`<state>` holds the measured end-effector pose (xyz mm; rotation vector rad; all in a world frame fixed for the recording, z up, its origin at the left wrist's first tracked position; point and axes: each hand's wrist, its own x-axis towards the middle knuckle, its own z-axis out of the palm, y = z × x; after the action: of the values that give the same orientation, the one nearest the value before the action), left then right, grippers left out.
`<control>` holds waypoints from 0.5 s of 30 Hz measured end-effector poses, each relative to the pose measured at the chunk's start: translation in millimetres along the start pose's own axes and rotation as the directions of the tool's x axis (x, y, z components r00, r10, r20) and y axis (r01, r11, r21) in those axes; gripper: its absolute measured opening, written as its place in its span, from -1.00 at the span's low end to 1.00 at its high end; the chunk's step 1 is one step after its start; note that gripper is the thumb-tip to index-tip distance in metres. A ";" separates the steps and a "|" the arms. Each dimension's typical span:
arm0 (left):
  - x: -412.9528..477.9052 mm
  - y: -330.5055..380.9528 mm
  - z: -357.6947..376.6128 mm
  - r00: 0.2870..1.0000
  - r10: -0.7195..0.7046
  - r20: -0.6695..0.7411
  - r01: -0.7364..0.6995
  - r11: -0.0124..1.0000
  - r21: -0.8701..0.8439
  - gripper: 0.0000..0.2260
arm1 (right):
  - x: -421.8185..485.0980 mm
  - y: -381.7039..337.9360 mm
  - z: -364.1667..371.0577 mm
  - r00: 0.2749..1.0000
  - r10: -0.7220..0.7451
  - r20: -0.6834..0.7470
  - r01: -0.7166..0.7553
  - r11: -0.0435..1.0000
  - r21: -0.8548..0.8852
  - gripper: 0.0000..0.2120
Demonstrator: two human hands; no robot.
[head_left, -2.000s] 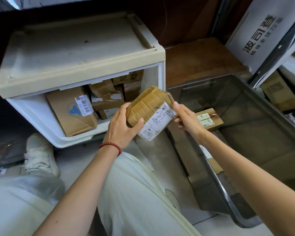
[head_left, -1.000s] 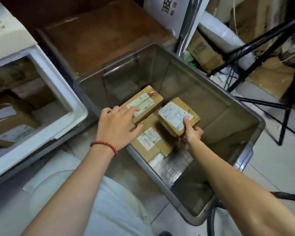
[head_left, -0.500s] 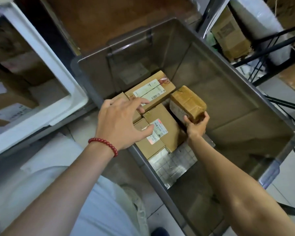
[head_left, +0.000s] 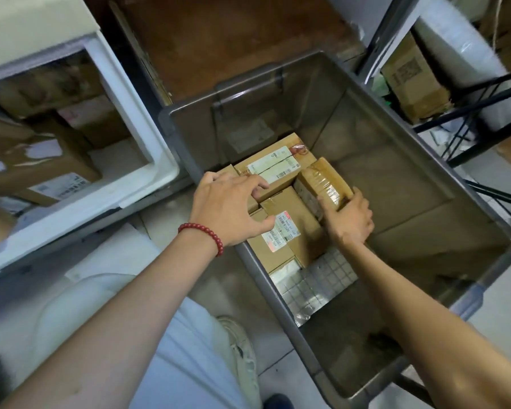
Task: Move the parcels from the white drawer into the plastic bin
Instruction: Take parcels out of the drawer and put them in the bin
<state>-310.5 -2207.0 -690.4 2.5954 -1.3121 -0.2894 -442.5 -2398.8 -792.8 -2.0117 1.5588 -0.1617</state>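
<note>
Right hand (head_left: 348, 221) fingers curl round a tape-wrapped parcel (head_left: 322, 180) low inside the grey plastic bin (head_left: 425, 172).
Left hand (head_left: 227, 208) fingers spread loosely over labelled boxes (head_left: 278, 168) beside it, contact unclear; more parcels (head_left: 42, 169) lie in the white drawer (head_left: 163, 163).

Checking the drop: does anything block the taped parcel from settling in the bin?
Nothing visible does. The right hand holds the taped parcel inside the plastic bin, beside the labelled boxes, bare floor beside it.

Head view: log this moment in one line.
right hand grips taped parcel in bin | left hand open over boxes | drawer holds parcels
</note>
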 end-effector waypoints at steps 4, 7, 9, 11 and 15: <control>-2.0 1.1 -15.3 0.999 0.032 -0.032 -0.023 0.970 0.242 -0.48 | -41.5 -45.6 -24.3 0.929 -0.369 -0.014 0.369 0.929 -0.018 -0.41; -15.7 -13.7 -39.1 0.984 0.049 -0.171 -0.006 0.969 0.246 -0.58 | -66.5 -83.8 -47.0 0.828 -0.560 -0.028 0.560 0.828 0.030 -0.50; -31.1 -32.9 -58.5 0.968 -0.007 -0.251 0.056 0.981 0.187 -0.62 | -84.5 -106.1 -60.0 0.734 -0.679 0.004 0.679 0.734 0.032 -0.52; -49.9 -56.4 -73.8 0.961 -0.038 -0.273 0.096 0.974 0.203 -0.65 | -106.6 -126.3 -68.6 0.608 -0.793 0.033 0.794 0.608 -0.005 -0.52; -100.3 -106.4 -85.4 0.965 -0.118 -0.236 0.167 0.966 0.200 -0.69 | -157.3 -154.4 -64.6 0.370 -0.920 0.133 0.926 0.377 0.028 -0.58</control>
<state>-264.2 -2055.4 -631.0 2.8100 -1.1380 0.1297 -388.1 -2255.7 -621.5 -2.6529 0.1267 -0.4141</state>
